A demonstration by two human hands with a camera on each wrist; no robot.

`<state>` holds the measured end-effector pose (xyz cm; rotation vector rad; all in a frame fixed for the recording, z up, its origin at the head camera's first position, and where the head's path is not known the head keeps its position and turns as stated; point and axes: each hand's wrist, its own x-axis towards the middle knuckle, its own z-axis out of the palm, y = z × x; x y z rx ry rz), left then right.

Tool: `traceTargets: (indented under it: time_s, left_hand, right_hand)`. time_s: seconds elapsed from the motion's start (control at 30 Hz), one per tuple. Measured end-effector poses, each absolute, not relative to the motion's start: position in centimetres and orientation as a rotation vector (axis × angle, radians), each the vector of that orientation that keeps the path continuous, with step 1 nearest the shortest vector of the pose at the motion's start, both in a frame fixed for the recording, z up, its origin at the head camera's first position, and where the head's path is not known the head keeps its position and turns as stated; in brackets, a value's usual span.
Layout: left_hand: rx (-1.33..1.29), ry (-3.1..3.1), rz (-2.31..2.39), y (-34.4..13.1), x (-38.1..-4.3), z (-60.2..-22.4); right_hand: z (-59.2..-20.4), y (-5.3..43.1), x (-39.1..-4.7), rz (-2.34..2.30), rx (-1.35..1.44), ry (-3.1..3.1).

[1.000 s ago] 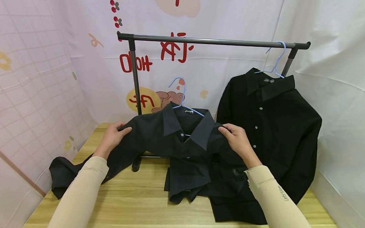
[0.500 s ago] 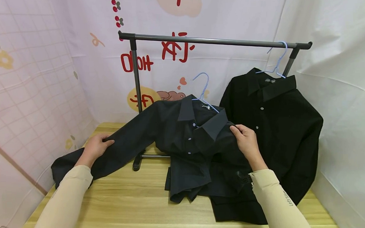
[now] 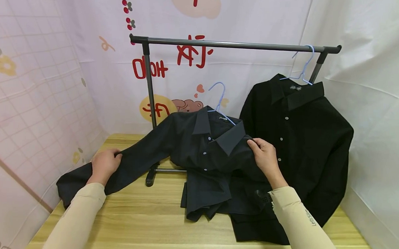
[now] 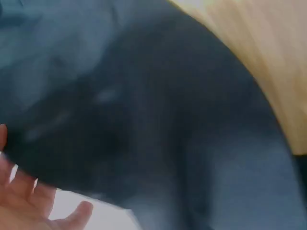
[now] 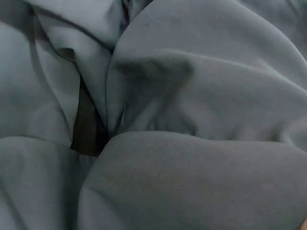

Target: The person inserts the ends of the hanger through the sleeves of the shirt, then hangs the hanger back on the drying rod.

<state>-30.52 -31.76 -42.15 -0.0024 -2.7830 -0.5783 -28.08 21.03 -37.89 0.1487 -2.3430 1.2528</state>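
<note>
A dark button-up shirt (image 3: 190, 139) is on a light blue wire hanger (image 3: 221, 98), whose hook stands free above the collar. My left hand (image 3: 105, 164) grips the upper edge of its outstretched left-side sleeve (image 3: 144, 155). In the left wrist view, dark cloth (image 4: 158, 105) fills most of the picture, with the fingers of my left hand (image 4: 33, 201) at its lower edge. My right hand (image 3: 265, 157) pinches the shirt at the shoulder on the other side. Folded cloth (image 5: 201, 182) covers nearly all of the right wrist view.
A metal garment rack (image 3: 229, 44) stands at the back of the wooden table (image 3: 150, 221). From its right end a second black shirt (image 3: 302, 135) hangs on another blue hanger (image 3: 304, 67). Printed white curtains (image 3: 93, 25) enclose the back and sides.
My left hand has moved left and down from the shirt's shoulder to its sleeve, which is now stretched out. The collar and hanger have shifted right, then slightly back left.
</note>
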Motion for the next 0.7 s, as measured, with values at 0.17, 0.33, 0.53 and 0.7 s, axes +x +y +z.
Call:
traceTargets:
  time_s: [0.17, 0.33, 0.53, 0.7]
  left_hand:
    - [-0.102, -2.617, -0.653, -27.8, -31.7, -40.8]
    - [-0.357, -2.536, -0.85, -22.0, -33.0, -37.4]
    - [-0.559, -2.612, -0.942, -16.6, -34.1, -34.1]
    - [-0.65, -2.687, -0.989, -14.5, -34.7, -33.0]
  right_hand:
    - [-38.0, 20.4, -28.1, 1.248, 0.247, -2.368]
    - [-37.8, 19.8, -28.2, 1.241, 0.371, -2.376]
    - [-37.5, 20.0, -28.0, 1.193, 0.443, -2.369]
    - [-37.4, 20.8, -27.6, 1.2, 0.46, -2.37]
